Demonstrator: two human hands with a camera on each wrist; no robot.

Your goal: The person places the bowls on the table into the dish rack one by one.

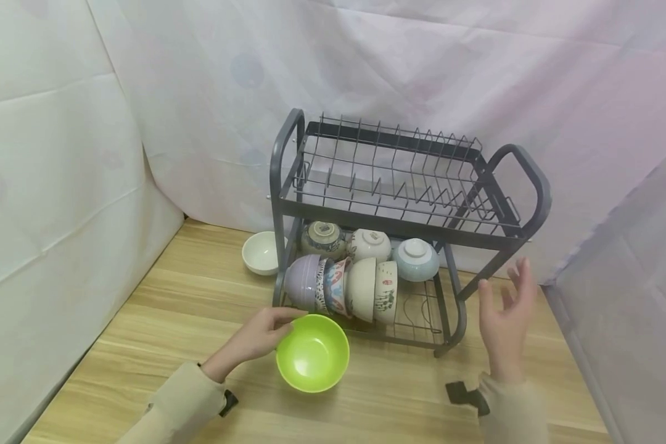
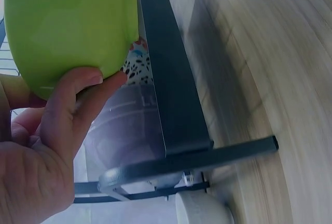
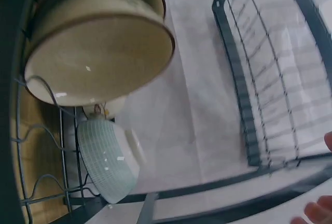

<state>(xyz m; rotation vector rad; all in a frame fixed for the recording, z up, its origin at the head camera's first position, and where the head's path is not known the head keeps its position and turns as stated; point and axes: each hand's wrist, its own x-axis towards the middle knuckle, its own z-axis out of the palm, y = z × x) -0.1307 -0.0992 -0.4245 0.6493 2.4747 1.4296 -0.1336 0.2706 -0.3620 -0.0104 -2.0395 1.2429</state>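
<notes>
In the head view, my left hand [image 1: 257, 336] pinches a bright green bowl [image 1: 313, 354] at its left rim, just in front of the dish rack [image 1: 449, 234]. The left wrist view shows the thumb and fingers gripping the green bowl [image 2: 72, 27] from outside. To the right of the rack, my right hand [image 1: 507, 324] is raised, fingers spread and holding nothing. On the lower tier, a purple bowl [image 1: 302, 282], patterned bowls [image 1: 337, 287] and a cream bowl [image 1: 362, 290] stand on edge in a row. A light blue bowl [image 1: 416, 260] lies behind, upside down.
The upper tier is a wire plate holder [image 1: 388, 163] between two curved handles. Two more upturned bowls, one dark patterned [image 1: 323, 240] and one white [image 1: 369, 245], sit at the lower back. A small white bowl [image 1: 262, 253] rests on the wooden table [image 1: 211, 271]. White cloth [image 1: 200, 92] surrounds the table.
</notes>
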